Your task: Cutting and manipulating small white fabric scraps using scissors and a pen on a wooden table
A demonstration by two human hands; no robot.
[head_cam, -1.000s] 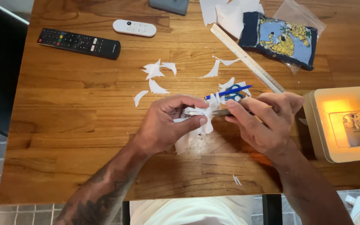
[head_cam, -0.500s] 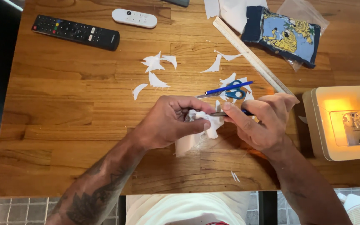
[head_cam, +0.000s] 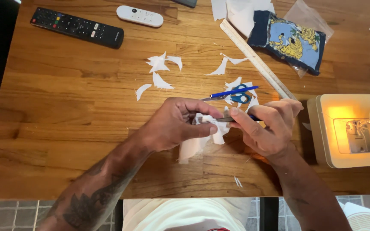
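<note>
Barely shifted, left hand (head_cam: 174,124) gripping one white fabric piece (head_cam: 202,137), right hand (head_cam: 266,126) apparently pinching one thin tool (head_cam: 236,119).

The table (head_cam: 56,107) is planked wood, warm brown with a soft satin sheen; the scraps (head_cam: 159,64) scattered on it look like thin matt white fabric or paper (which one is hard to tell), as does the crumpled white piece (head_cam: 202,132) between the hands; the black remote (head_cam: 77,27) is matt plastic, the white remote (head_cam: 140,16) smooth, slightly glossy plastic; the scissors (head_cam: 236,95) have blue plastic handles; the printed pouch (head_cam: 288,40) is cloth.
</note>
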